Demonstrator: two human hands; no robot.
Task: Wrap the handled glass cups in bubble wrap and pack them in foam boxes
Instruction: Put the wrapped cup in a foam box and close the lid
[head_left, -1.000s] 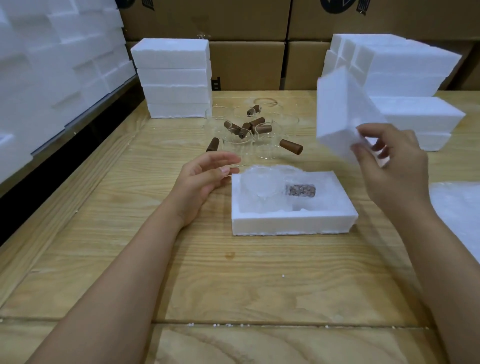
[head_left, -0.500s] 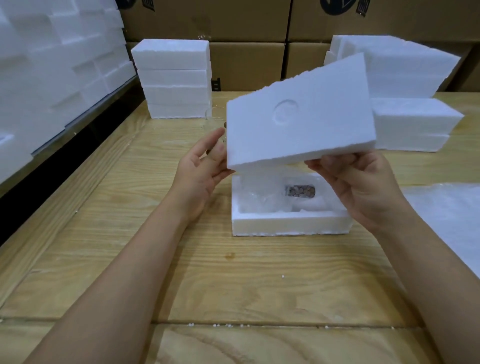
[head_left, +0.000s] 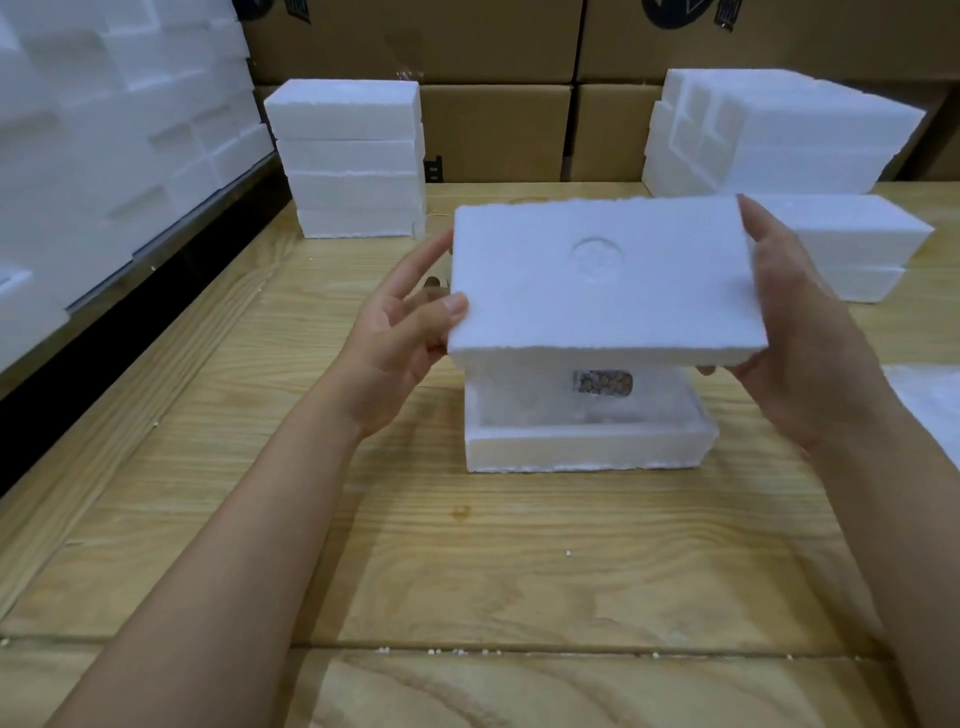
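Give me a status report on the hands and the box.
Left hand and right hand hold foam lid by its ends. Lid hovers over open foam box, wrapped cup inside. Nothing between them.

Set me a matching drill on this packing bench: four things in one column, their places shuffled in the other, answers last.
1. foam lid
2. open foam box
3. wrapped cup
4. cardboard boxes

A. behind the table
B. inside the open foam box
C. held up by left hand and right hand
D. on the table, under the lid

Pairs: 1-C, 2-D, 3-B, 4-A.
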